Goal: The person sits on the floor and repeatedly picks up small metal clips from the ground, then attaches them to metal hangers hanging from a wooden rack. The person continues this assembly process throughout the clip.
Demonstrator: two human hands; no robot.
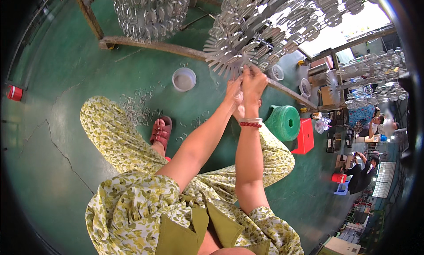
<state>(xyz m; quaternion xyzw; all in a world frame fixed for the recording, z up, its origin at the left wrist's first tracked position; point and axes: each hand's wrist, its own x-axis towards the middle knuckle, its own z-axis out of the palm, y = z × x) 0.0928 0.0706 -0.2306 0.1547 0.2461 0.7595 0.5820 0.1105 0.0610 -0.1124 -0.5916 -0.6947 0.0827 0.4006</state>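
My two hands meet at the lower edge of a large hanging bunch of shiny, looped silvery pieces (265, 25). A fan of flat, pale strips (219, 62) spreads just left of them. My left hand (234, 90) is closed, its fingers up against the right hand. Beside it, my right hand (254, 81) has its fingers bent together at the bunch's edge, a red bracelet at its wrist. Whatever the fingertips pinch is too small and too covered to make out. A wooden rail (163, 48) runs behind the hands.
A white round tub (183, 79) stands on the green floor, with small curved bits (139, 107) scattered nearby. Right of my hands are a green round stool (285, 122) and a red stool (304, 136). Another silvery bunch (150, 14) hangs left. People (364, 173) sit far right.
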